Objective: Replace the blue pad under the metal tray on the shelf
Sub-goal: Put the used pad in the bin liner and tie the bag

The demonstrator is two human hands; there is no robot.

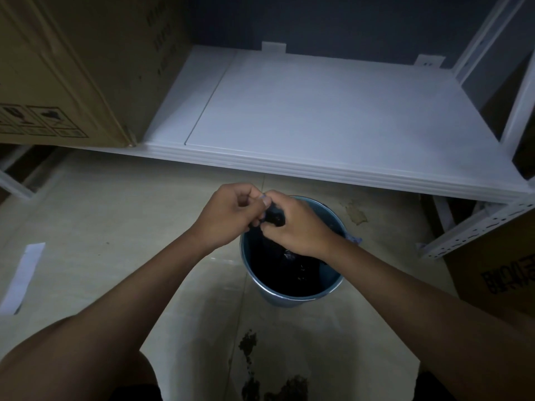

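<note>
Below the white shelf (pixel 333 111), both the left hand (pixel 228 215) and the right hand (pixel 292 224) pinch a dark wad (pixel 273 217) over the bucket (pixel 292 293); better to drop it well inside the rim.

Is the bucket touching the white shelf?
Apart. The head view shows bare floor tile between the bucket rim and the white shelf front edge.

Both bare forearms reach forward and converge, so the hands meet knuckle to knuckle. The left hand (pixel 228 215) is curled into a loose fist, thumb side up, its fingertips pinching at the point where the hands touch. The right hand (pixel 292 224) lies just beside it, palm down with fingers bent, closing on the same small dark bundle held between the two grips.
</note>
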